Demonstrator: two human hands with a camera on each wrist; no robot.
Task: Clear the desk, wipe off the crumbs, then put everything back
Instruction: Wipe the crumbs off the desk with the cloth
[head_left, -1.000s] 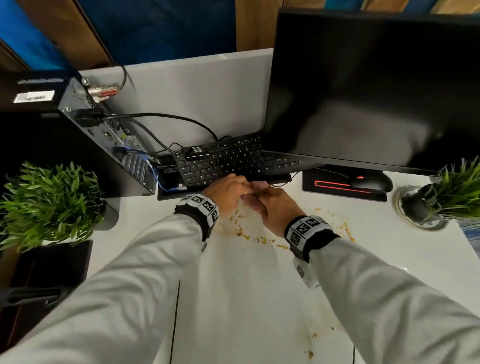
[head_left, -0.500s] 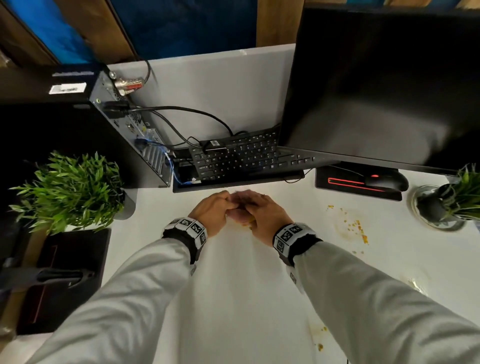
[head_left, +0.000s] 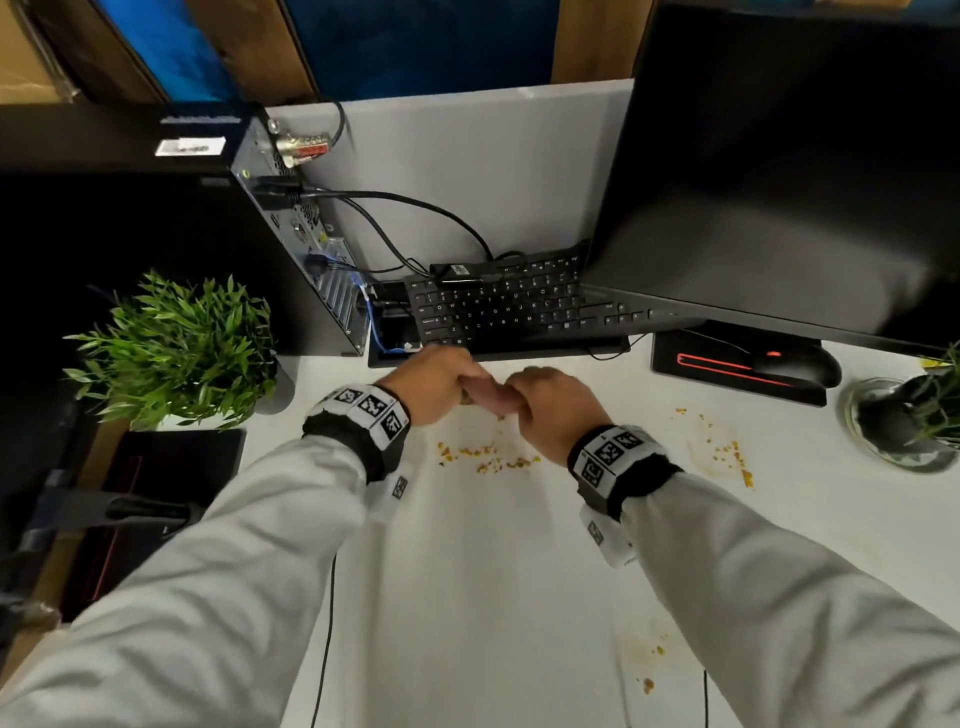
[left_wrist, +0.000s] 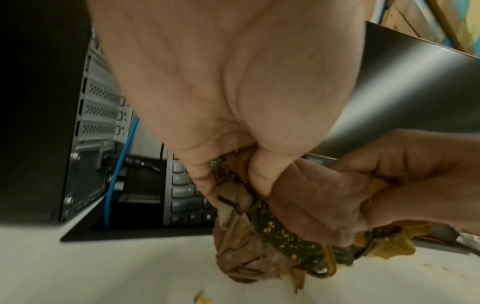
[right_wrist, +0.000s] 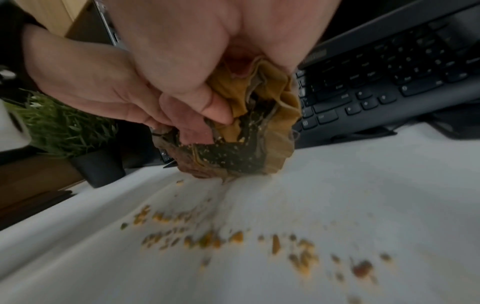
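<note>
Both hands hold one bunched cloth (left_wrist: 275, 242) just above the white desk (head_left: 467, 597), in front of the keyboard. The cloth is brown, yellow and dark, and it is flecked with yellow crumbs (right_wrist: 249, 144). My left hand (head_left: 441, 384) grips its left end, my right hand (head_left: 545, 400) its right end, and the knuckles nearly touch. A line of orange-yellow crumbs (head_left: 488, 460) lies on the desk just in front of the hands, seen close in the right wrist view (right_wrist: 233, 238).
More crumbs lie right (head_left: 727, 457) and near the front edge (head_left: 649, 670). A black keyboard (head_left: 498, 306) leans under the monitor (head_left: 779, 182). A mouse (head_left: 795, 364) sits on its pad. A PC tower (head_left: 156, 249) and plant (head_left: 176, 348) stand left, another plant (head_left: 924, 415) right.
Half a second ago the hands and cloth covered the middle crumbs. Now the hands sit a little farther back and the crumb line shows in front of them again.
</note>
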